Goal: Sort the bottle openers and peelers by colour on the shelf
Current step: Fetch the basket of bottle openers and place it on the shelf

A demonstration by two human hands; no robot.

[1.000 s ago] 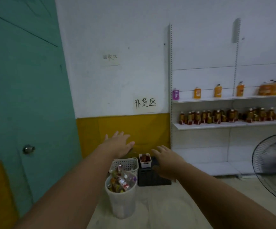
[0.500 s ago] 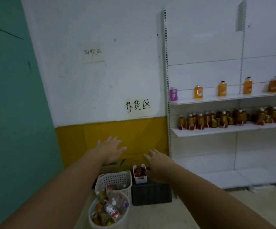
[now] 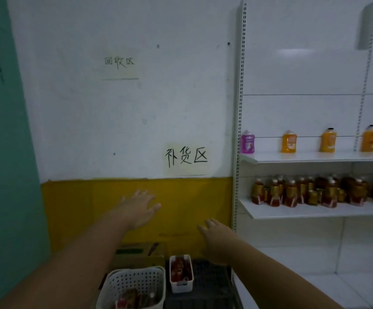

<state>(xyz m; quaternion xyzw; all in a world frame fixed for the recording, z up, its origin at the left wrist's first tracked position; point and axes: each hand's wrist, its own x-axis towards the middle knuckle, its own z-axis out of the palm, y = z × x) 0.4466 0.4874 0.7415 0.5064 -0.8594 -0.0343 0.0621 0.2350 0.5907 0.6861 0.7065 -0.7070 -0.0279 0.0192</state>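
Shelf (image 3: 303,212) beside right hand (image 3: 217,240); left hand (image 3: 139,208) outstretched too, fingers straight.

Dim, flat light with a cool grey cast; one faint glare patch on the shelf back panel (image 3: 292,52), no hard shadows. Wide-angle lens tilts the shelf upright (image 3: 239,130) and the green wall (image 3: 2,152) edge. My left hand (image 3: 139,208) and right hand (image 3: 216,239) look soft, the bottles (image 3: 303,192) smeared, the basket (image 3: 134,284) contents murky.

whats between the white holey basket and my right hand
A small white bin of red items, standing on the black crate, in the head view.
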